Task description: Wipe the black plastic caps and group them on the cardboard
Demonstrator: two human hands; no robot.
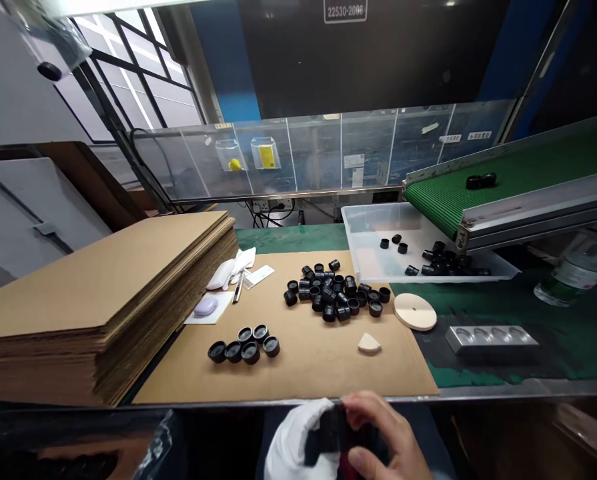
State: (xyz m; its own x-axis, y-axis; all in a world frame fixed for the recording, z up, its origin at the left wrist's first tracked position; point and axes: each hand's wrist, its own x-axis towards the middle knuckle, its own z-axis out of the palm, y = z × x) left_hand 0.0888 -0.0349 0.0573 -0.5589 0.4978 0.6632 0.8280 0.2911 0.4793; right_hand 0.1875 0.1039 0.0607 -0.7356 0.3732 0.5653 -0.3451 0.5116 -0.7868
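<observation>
Below the table's front edge, my left hand [294, 443], in a white glove, is closed round a black cap [332, 432] that is blurred. My right hand [391, 437] is bare, its fingers and thumb curled against the right side of that black piece. Just beyond on the cardboard sheet [308, 373] lies a cream wedge-shaped pad [369, 344]. A loose pile of black caps [335, 293] fills the sheet's middle. Several more black caps [248, 345] stand grouped at the left, open sides up.
Stacked cardboard [103, 273] rises at left beside white gloves [228, 272], a knife [238, 288] and a lilac case [206, 306]. Rightward are a cream disc [415, 311], a metal block with round recesses [491, 339], a bottle [575, 270], and a plastic tray [361, 250] under a green conveyor [528, 177].
</observation>
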